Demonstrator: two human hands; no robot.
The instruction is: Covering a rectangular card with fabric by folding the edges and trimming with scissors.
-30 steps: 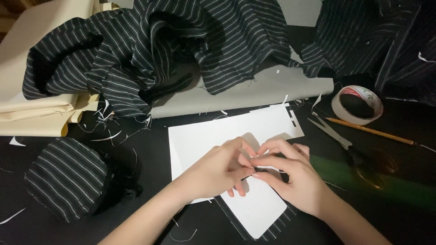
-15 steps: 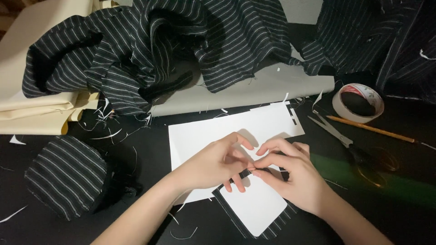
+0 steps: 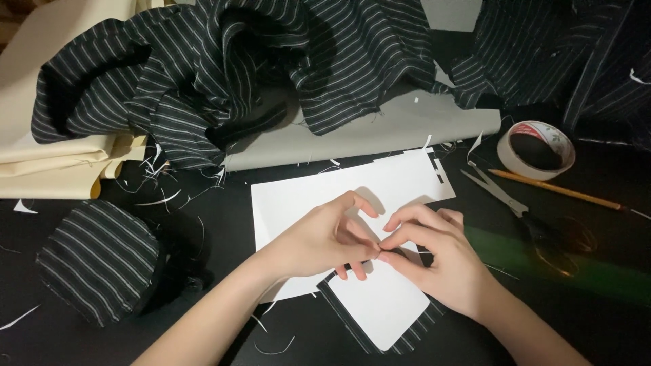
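work surface, dark tabletop (image 3: 597, 325), seen from above. item in hand: a small rounded white paper template (image 3: 386, 305) lying on a piece of black pinstriped fabric (image 3: 413, 335), whose edge shows as a border along the template's lower sides; both sit low at centre, partly overlapping a larger white paper sheet (image 3: 305, 196). left hand (image 3: 319, 240): fingers curled, tips pinched down at the template's upper edge. right hand (image 3: 441, 261): likewise closed in a pinch, fingertips (image 3: 390, 237) meeting those of the left; whether a pin, thread or only a fold of cloth lies between them cannot be told. step, by judgement: folding or fixing the cloth edge over the template at one point. next move, by judgement, calls for a firm hold so paper and cloth do not slip apart. about it: scissors (image 3: 522, 210), pencil (image 3: 556, 190) and tape roll (image 3: 536, 149) at right; a striped covered round (image 3: 98, 261) at left; heaped striped cloth (image 3: 237, 74) and cream fabric (image 3: 54, 166) behind; thread scraps scattered.
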